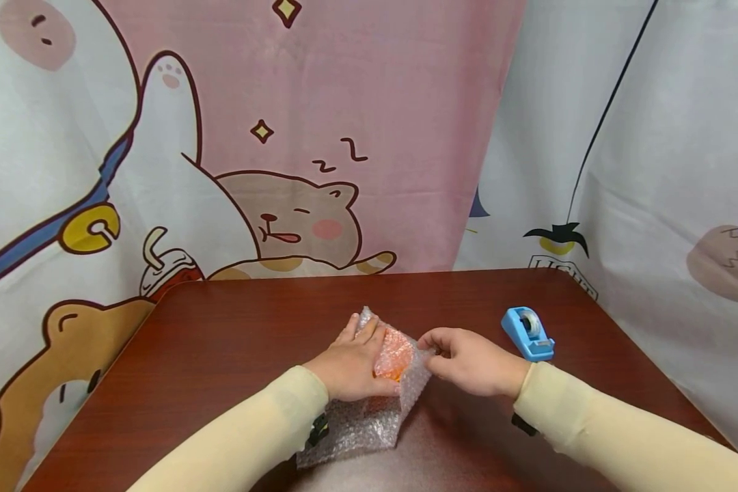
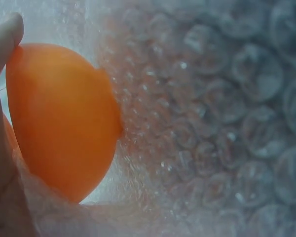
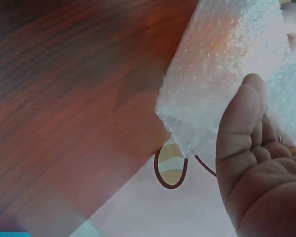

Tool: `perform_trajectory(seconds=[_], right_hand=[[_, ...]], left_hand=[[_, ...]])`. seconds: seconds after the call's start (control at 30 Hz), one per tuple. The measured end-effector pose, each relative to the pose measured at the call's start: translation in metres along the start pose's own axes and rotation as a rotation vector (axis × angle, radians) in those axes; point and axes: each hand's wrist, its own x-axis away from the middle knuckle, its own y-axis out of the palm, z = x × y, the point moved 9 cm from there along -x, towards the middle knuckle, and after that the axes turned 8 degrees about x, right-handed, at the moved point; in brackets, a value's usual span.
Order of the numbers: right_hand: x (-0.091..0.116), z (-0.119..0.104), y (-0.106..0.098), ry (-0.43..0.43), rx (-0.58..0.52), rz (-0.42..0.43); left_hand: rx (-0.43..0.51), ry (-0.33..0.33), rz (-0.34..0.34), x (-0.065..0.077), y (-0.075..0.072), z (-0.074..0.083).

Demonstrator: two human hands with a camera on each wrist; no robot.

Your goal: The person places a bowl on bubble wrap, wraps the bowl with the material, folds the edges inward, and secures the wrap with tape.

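Observation:
A sheet of clear bubble wrap [image 1: 369, 430] lies folded partly over a smooth, rounded orange object [image 2: 64, 123], whose kind I cannot tell. My left hand [image 1: 357, 362] rests on the wrap with its fingers spread, its thumb side beside the orange object. From the right, my right hand [image 1: 473, 359] pinches the edge of the wrap between thumb and curled fingers. In the right wrist view those curled fingers [image 3: 241, 113] are at the sheet's edge, and an orange tint shows through the bubbles.
A light-blue tape dispenser [image 1: 529, 335] with a roll of clear tape stands on the dark red-brown wooden table [image 1: 252, 321], beyond my right wrist. Behind the table's far edge hangs a cartoon-printed curtain [image 1: 406, 137].

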Motion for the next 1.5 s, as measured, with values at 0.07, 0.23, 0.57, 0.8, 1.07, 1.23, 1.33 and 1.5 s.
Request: perform_trajectory(seconds=[0.07, 0.23, 0.57, 0.8, 1.07, 1.23, 1.33, 1.5], right_hand=[[0.000, -0.002, 0.000, -0.025, 0.002, -0.013], [-0.002, -0.008, 0.002, -0.077, 0.007, -0.031], [-0.010, -0.011, 0.005, -0.076, 0.075, 0.026], [-0.018, -0.014, 0.011, -0.043, 0.084, 0.053], [-0.025, -0.022, 0.018, -0.103, 0.198, 0.135], [-0.028, -0.025, 0.025, -0.159, 0.238, 0.158], [-0.030, -0.026, 0.028, -0.179, 0.241, 0.151], [-0.031, -0.026, 0.031, -0.192, 0.232, 0.132]], left_hand=[[-0.004, 0.002, 0.000, 0.000, 0.000, 0.001], [0.002, -0.002, -0.003, 0.000, 0.000, 0.000], [0.090, 0.017, -0.044, 0.002, -0.001, -0.003], [0.206, 0.031, -0.074, 0.004, -0.003, -0.008], [0.296, 0.061, -0.063, 0.004, -0.007, -0.009], [0.325, 0.065, -0.056, 0.004, -0.008, -0.011], [0.333, 0.066, -0.052, 0.004, -0.009, -0.012], [0.337, 0.074, -0.044, 0.004, -0.008, -0.014]])
